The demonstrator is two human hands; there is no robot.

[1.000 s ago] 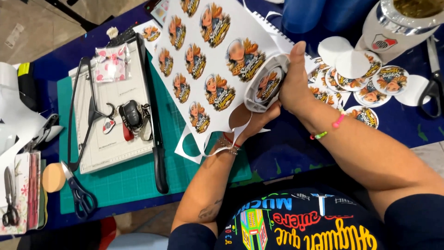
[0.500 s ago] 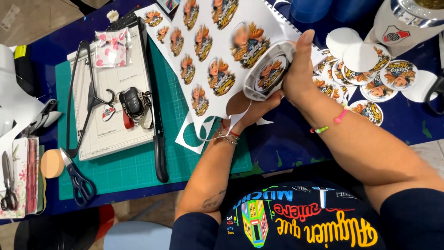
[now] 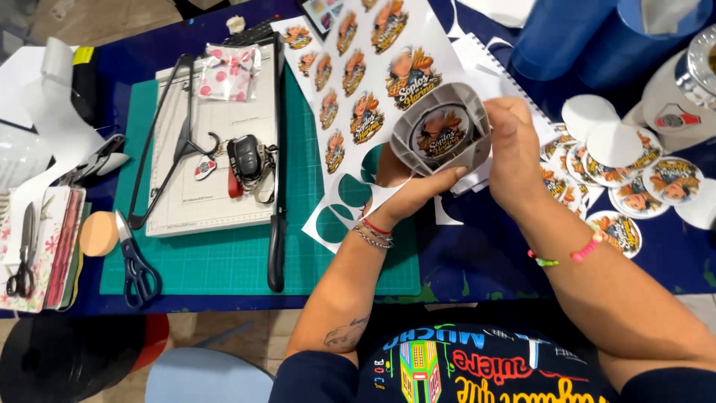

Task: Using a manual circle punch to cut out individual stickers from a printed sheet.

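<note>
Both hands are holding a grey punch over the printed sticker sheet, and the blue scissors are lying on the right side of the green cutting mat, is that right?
Not quite. In the head view the scissors lie at the left edge of the mat, not the right. The rest stands: the left hand and right hand hold the grey punch over the sticker sheet.

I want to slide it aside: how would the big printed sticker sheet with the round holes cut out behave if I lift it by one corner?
The sticker sheet would probably flop, being thin paper. Its cut-out corner looks weak and might tear. It seems light, so a push could slide it over the green cutting mat.
</note>
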